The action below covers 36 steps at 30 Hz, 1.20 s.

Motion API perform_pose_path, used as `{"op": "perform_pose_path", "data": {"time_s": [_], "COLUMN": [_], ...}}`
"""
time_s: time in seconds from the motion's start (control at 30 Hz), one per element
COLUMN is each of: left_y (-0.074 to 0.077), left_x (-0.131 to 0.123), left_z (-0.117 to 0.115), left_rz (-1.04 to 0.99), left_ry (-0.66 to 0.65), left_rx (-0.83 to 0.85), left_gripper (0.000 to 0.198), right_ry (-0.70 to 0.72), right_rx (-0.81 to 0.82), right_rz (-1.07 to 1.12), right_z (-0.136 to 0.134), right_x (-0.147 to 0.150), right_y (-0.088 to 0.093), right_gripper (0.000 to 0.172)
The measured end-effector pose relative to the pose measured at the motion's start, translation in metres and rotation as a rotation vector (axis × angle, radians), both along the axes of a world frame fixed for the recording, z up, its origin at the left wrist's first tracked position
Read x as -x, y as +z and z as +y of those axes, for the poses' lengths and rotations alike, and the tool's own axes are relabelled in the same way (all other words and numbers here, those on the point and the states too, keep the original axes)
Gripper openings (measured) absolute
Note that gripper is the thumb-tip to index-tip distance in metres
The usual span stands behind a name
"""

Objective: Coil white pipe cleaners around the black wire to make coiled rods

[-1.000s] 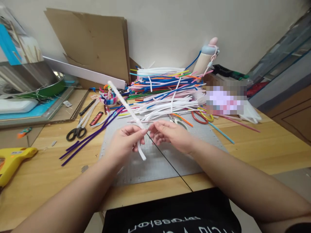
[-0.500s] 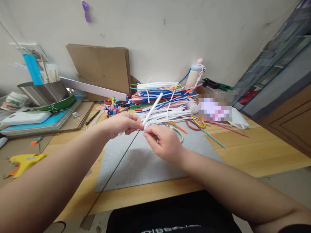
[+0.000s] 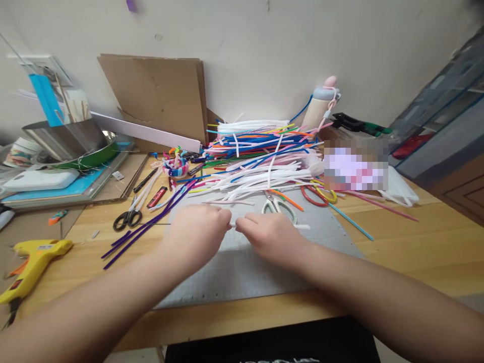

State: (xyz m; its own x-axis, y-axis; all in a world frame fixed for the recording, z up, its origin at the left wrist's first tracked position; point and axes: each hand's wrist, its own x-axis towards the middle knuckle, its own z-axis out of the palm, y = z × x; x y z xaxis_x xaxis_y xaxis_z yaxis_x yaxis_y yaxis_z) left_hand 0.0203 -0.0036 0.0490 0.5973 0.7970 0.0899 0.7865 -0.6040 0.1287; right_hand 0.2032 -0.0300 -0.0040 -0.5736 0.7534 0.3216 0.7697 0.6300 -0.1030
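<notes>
My left hand is closed in a fist over the grey cutting mat. A thin dark wire runs out of it to the left. My right hand is close beside it, its fingers pinched on a white pipe cleaner, whose free end shows past the hand on the right. A short pale piece shows between the two hands; the join itself is hidden by the fingers. Behind the right hand lie scissors with pale handles, partly covered.
Bundled pipe cleaners are piled at the back. On the left are black-handled scissors, purple pipe cleaners and a yellow glue gun. A metal pot, cardboard and a bottle stand near the wall.
The wire has swung from slanting toward me to lying level leftward. The white pipe cleaner, upright before, now points right. My left hand has turned over, and the view has shifted slightly.
</notes>
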Motion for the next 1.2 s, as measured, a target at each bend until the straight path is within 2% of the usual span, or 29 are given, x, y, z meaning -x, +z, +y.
{"op": "perform_pose_path", "data": {"time_s": [0.07,0.17,0.3,0.43,0.57,0.67,0.73,0.83,0.9,1.0,1.13,1.2], "left_y": [-0.013,-0.035,-0.052,-0.053,-0.053,-0.054,-0.054,-0.052,-0.05,-0.047,-0.046,-0.047], "left_x": [0.001,0.005,0.002,-0.007,-0.01,-0.007,-0.005,-0.001,0.002,0.004,0.005,0.005], "left_z": [-0.01,-0.019,-0.021,-0.019,-0.012,-0.005,-0.001,0.002,0.003,0.005,0.006,0.006], "left_rz": [-0.032,-0.233,-0.597,-0.909,-1.125,-1.222,-1.243,-1.2,-1.144,-1.113,-1.132,-1.113], "left_ry": [0.018,0.047,0.082,0.215,0.344,0.375,0.361,0.3,0.249,0.162,0.096,0.089], "left_rx": [-0.075,-0.107,0.021,0.306,0.762,1.106,1.241,1.28,1.246,1.18,1.147,1.113], "left_gripper": [0.017,0.014,0.008,0.007,0.021,0.027,0.027,0.024,0.023,0.018,0.013,0.012], "right_ry": [-0.024,-0.055,-0.087,-0.107,-0.129,-0.13,-0.132,-0.125,-0.092,0.01,0.164,0.203], "right_rx": [0.082,0.258,0.467,0.586,0.614,0.629,0.703,1.043,1.333,1.665,2.023,2.061], "right_rz": [0.088,0.253,0.445,0.58,0.647,0.682,0.734,0.943,1.106,1.258,1.335,1.305], "right_z": [-0.002,-0.004,-0.007,-0.009,-0.008,-0.009,-0.009,-0.008,-0.007,-0.003,0.003,0.004], "right_x": [0.0,0.0,-0.001,-0.003,-0.005,-0.004,-0.003,0.0,0.0,-0.003,-0.009,-0.009], "right_y": [0.0,0.002,0.002,-0.002,-0.003,-0.001,0.001,0.004,0.005,0.003,-0.002,-0.003], "right_gripper": [0.014,0.016,0.018,0.019,0.02,0.019,0.02,0.02,0.02,0.021,0.022,0.023]}}
